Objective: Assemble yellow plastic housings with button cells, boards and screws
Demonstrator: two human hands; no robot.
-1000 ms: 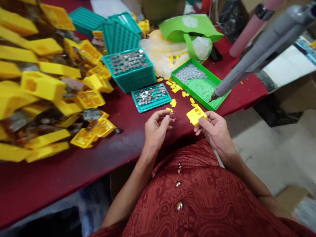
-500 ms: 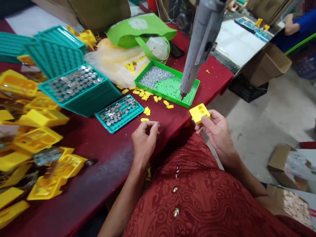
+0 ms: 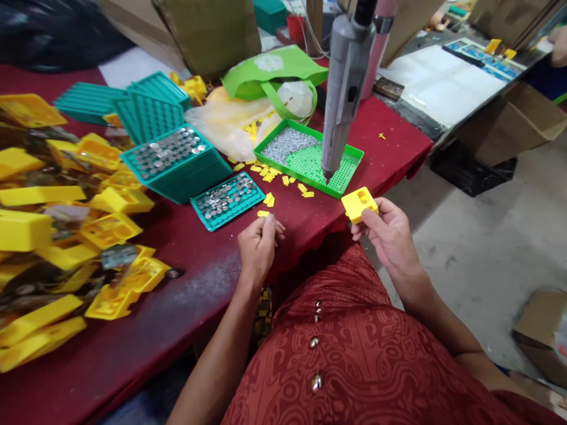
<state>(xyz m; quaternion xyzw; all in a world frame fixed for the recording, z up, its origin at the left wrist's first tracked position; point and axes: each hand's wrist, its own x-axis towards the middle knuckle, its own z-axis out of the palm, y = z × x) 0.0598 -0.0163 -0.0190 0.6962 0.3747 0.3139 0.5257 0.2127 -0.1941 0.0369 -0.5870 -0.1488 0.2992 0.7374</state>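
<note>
My right hand (image 3: 392, 233) holds a small yellow plastic case (image 3: 354, 206) between thumb and fingers, just off the table's front edge. The case has a rectangular recess in its upper face. My left hand (image 3: 257, 245) is closed at the table edge, thumb pressed against curled fingers; whatever may be in them is too small or hidden. Just beyond it lie small yellow plastic pieces (image 3: 269, 200). A grey electric screwdriver (image 3: 342, 88) hangs tip down over a green tray (image 3: 310, 159), which contains a heap of small screws (image 3: 287, 144).
A teal tray of button cells (image 3: 225, 199) lies beside a stack of teal trays (image 3: 190, 171). Opened yellow cases (image 3: 110, 227) pile up at the left. Behind are a green bag (image 3: 274, 71) and a cardboard box (image 3: 208, 35). A white-topped table (image 3: 443, 82) stands at the right.
The view has turned left, so the table's things sit further right in the picture. My left thumb has drawn closer against its fingers. The yellow case stays in my right hand.
</note>
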